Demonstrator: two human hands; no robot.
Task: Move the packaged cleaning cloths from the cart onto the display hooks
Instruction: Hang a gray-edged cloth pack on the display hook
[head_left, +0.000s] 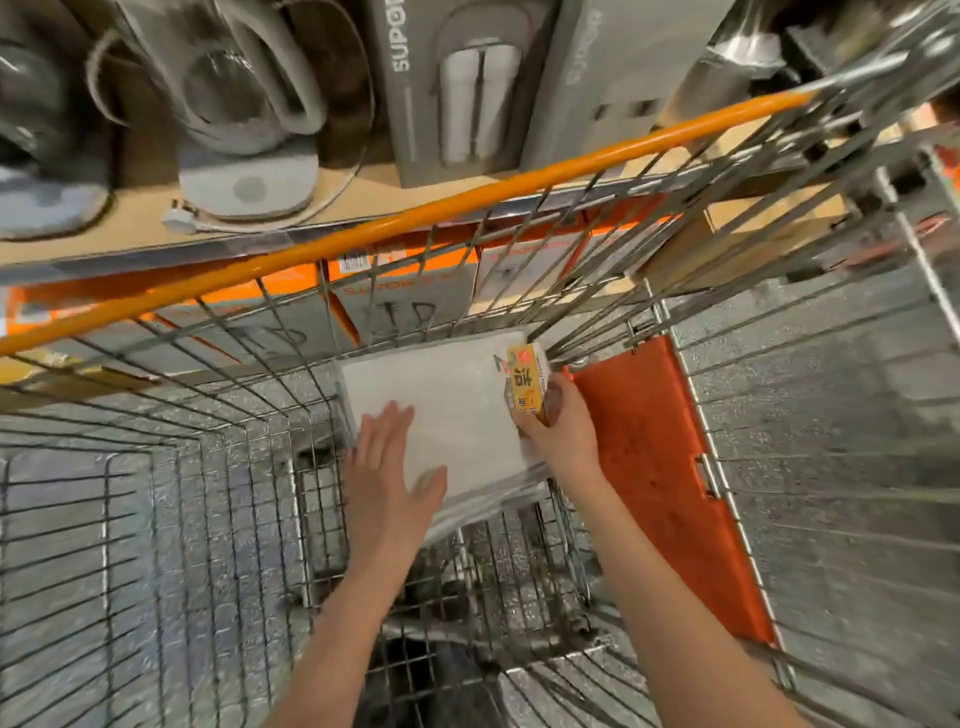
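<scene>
A stack of white packaged cleaning cloths (452, 400) in clear plastic, with a yellow label at its far right corner, lies deep in the wire shopping cart (218, 467). My left hand (389, 467) lies flat on the near left part of the top pack, fingers straight and spread. My right hand (558, 431) grips the pack's right edge just under the yellow label, thumb on top and fingers curled below. No display hooks are in view.
The cart's orange handle bar (395, 223) crosses the view above the packs. An orange plastic child-seat flap (665, 478) stands to the right of my right hand. Behind the cart a shelf (130, 228) holds kettles and grey SUPOR boxes (457, 88).
</scene>
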